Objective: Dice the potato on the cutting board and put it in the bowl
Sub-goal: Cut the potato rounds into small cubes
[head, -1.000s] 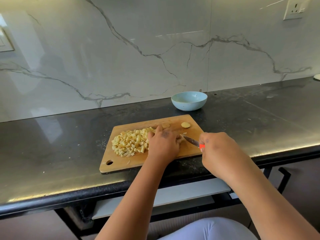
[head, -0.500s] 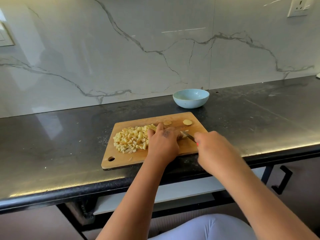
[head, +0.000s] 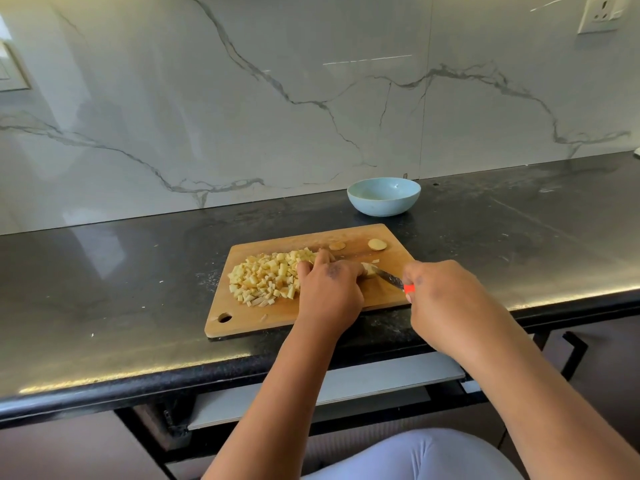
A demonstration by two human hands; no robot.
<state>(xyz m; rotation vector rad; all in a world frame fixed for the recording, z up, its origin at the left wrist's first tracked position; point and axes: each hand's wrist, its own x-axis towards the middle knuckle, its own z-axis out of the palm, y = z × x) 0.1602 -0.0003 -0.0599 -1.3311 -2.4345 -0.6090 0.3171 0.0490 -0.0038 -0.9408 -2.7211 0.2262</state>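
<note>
Wooden brown cutting board (head: pixel 353 308) mid-frame: left hand (head: pixel 329 292) pinches last pale potato bit (head: pixel 369 269); right hand (head: pixel 440 299) grips small red-handled knife (head: pixel 389 278). Dicing step. Yellow cube pile (head: pixel 268 280) left. Next: careful cuts, then scoop into light blue round bowl (head: pixel 383 206) above.

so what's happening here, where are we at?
A person is dicing potato on the rectangular wooden cutting board. The left hand steadies the last uncut potato piece while the right hand grips the red-handled knife, blade on that piece. A pile of pale diced potato cubes lies on the board's left; two round slices sit at its far edge. The light blue bowl behind looks empty.
</note>
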